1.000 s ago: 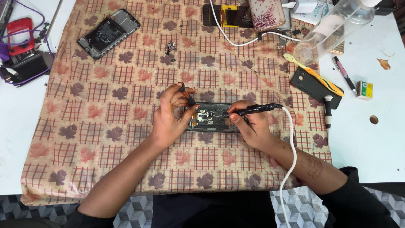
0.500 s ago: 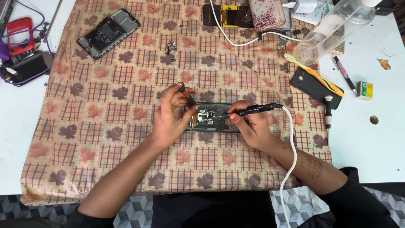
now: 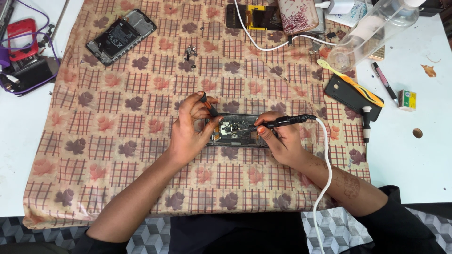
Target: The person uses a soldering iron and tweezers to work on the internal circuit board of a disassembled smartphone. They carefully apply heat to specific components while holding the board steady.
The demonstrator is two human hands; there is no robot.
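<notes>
A: Phone [image 3: 238, 131] first: lay where?

B: Lay flat in the middle of the cloth [image 3: 141, 164], opened, with the board showing. Sat right between both hands.

A: Left hand [image 3: 188, 131]: grasped what?

B: Pinched a small black pick [image 3: 209, 107] between thumb and fingers. Pressed also on the left end of the phone, as if to steady it.

A: And the right hand [image 3: 278, 141]?

B: Closed around a black pen tool [image 3: 282, 122], like on a pencil. Touched the board with the thin tip, near its middle. Trailed a white cable [image 3: 325, 174] from the back end, down past the wrist.

A: Changed anything since half a second before?

B: Changed almost nothing. Kept the same grips, the same place for the tip, the same place for the phone. Meant, most probably, slow and fine work at one single point of the board, not yet finished there.

A: And further out?

B: Far left on the cloth: a second phone [image 3: 121, 35], opened too. To the right: a toothbrush [image 3: 351, 83] and a screwdriver [image 3: 366, 123] at the cloth's edge. Above them, a clear bottle [image 3: 372, 28], lying on its side. Beyond the cloth, only the white table [image 3: 414, 160].
</notes>
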